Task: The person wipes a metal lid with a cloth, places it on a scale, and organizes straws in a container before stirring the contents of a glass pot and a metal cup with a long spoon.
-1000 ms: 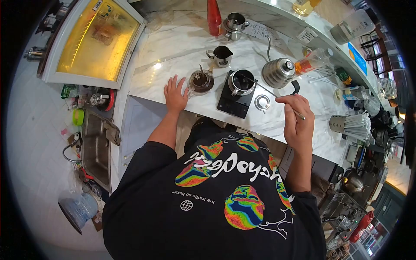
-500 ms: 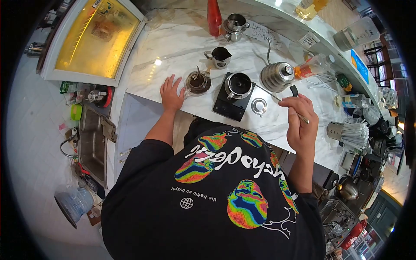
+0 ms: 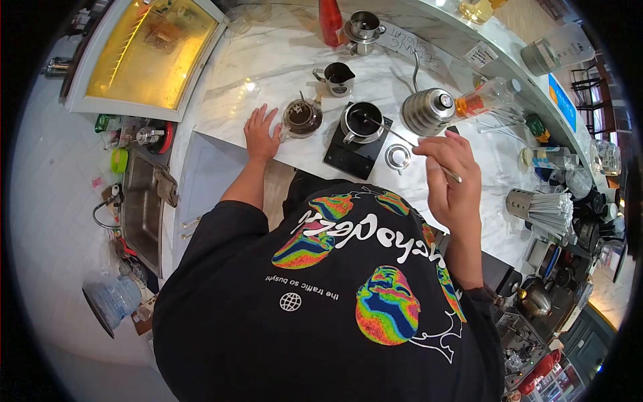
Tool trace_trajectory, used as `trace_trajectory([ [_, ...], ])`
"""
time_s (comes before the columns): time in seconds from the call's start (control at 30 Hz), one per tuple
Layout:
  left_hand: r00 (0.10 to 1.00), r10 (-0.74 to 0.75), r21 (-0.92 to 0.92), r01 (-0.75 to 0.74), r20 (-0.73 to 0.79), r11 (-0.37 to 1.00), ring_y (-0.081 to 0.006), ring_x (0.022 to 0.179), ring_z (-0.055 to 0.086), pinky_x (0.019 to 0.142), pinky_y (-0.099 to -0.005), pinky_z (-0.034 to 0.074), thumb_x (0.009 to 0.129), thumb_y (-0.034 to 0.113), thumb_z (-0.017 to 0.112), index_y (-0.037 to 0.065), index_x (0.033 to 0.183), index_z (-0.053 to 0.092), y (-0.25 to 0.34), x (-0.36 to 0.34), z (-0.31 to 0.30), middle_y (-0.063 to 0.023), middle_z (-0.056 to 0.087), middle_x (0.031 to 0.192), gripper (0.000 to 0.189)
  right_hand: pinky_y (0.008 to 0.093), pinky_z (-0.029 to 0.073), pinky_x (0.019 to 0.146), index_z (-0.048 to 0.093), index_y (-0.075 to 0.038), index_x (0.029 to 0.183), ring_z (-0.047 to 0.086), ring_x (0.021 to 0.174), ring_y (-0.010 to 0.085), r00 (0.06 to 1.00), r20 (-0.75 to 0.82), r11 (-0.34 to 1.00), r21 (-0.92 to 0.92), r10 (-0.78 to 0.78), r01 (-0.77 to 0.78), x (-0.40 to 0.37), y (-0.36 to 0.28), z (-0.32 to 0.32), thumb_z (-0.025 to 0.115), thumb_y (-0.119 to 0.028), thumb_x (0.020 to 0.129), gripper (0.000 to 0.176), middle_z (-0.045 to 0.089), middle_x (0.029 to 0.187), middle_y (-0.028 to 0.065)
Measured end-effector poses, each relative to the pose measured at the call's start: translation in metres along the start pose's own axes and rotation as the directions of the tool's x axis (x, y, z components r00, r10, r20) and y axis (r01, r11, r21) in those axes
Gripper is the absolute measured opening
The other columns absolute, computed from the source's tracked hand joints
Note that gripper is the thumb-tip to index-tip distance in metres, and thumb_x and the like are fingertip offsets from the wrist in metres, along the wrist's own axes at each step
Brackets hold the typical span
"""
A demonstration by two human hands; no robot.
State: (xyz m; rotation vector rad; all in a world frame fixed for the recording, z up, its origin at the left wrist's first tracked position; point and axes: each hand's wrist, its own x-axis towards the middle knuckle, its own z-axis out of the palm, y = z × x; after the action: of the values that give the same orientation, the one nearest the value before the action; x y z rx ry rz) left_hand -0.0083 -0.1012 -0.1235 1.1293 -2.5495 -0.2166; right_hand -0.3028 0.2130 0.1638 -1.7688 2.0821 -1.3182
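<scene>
Right hand [image 3: 447,167]: yours, closed around a long spoon [image 3: 395,134].
Spoon: tip inside the steel cup [image 3: 362,122] on the black scale [image 3: 353,153].
Left hand [image 3: 261,134]: open, flat on your bench [image 3: 281,70], beside a glass cup [image 3: 302,117], possibly of coffee.
Beyond: gooseneck kettle [image 3: 429,110].

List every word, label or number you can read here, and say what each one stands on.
"the traffic so busy": small white print, upside down in view, on the black T-shirt.
Large white lettering on the same shirt: too stylised to read surely.
Handwriting at the counter's back: blurred.
Card, blue sign, pitcher logo: too small.
Long spoon in the right hand: no text visible.
</scene>
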Motion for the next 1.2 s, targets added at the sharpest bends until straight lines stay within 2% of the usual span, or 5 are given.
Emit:
trace_trajectory([
  [0.1,1.0,0.007,0.006,-0.007,-0.028,1.0,-0.032,0.148,0.04,0.121,-0.0516,0.028,0.093,0.027,0.07,0.024,0.142,0.062,-0.003,-0.001,0.004,-0.0066,0.049,0.157,0.05,0.0487,0.046,0.101,0.068,-0.002,0.095,0.069,0.088,0.0311,1.0,-0.012,1.0,-0.001,-0.013,0.013,0.005,0.001,0.002,0.061,0.0,0.089,0.01,0.071,0.091,0.012],
  [0.3,1.0,0.008,0.017,-0.008,-0.003,1.0,-0.0348,0.148,0.04,0.119,-0.0518,0.029,0.094,0.025,0.07,0.022,0.145,0.06,-0.002,0.0,0.002,-0.0097,0.049,0.158,0.052,0.0493,0.046,0.101,0.068,-0.002,0.093,0.07,0.09,0.0301,0.999,-0.018,0.999,-0.018,-0.046,0.046,0.004,-0.002,-0.002,0.061,0.001,0.089,0.009,0.071,0.091,0.0122],
  [0.4,1.0,0.004,-0.014,-0.004,-0.022,1.0,-0.0318,0.148,0.039,0.121,-0.0511,0.028,0.093,0.027,0.071,0.024,0.142,0.063,-0.003,-0.001,0.003,-0.0058,0.048,0.158,0.049,0.0493,0.046,0.102,0.068,-0.002,0.092,0.07,0.092,0.0299,1.0,-0.029,1.0,-0.011,-0.011,0.01,0.008,-0.002,0.004,0.061,0.0,0.089,0.008,0.071,0.09,0.0116],
  [0.7,1.0,-0.005,0.008,0.005,-0.004,1.0,-0.0342,0.147,0.04,0.12,-0.0503,0.029,0.092,0.025,0.072,0.021,0.144,0.061,0.0,0.0,0.0,-0.0084,0.049,0.158,0.053,0.0495,0.047,0.101,0.069,-0.002,0.092,0.07,0.091,0.0305,0.999,-0.02,0.999,-0.014,-0.038,0.037,0.008,-0.001,0.002,0.061,0.0,0.089,0.008,0.071,0.09,0.0115],
  [1.2,1.0,-0.017,0.027,0.017,-0.001,0.999,-0.0315,0.149,0.038,0.121,-0.0507,0.027,0.094,0.027,0.071,0.025,0.144,0.06,-0.001,-0.001,0.004,-0.0049,0.047,0.159,0.052,0.0488,0.047,0.101,0.069,-0.002,0.09,0.07,0.09,0.0314,0.997,-0.073,1.0,0.006,-0.007,0.008,0.014,0.009,0.0,0.059,-0.002,0.089,0.01,0.072,0.09,0.0123],
])
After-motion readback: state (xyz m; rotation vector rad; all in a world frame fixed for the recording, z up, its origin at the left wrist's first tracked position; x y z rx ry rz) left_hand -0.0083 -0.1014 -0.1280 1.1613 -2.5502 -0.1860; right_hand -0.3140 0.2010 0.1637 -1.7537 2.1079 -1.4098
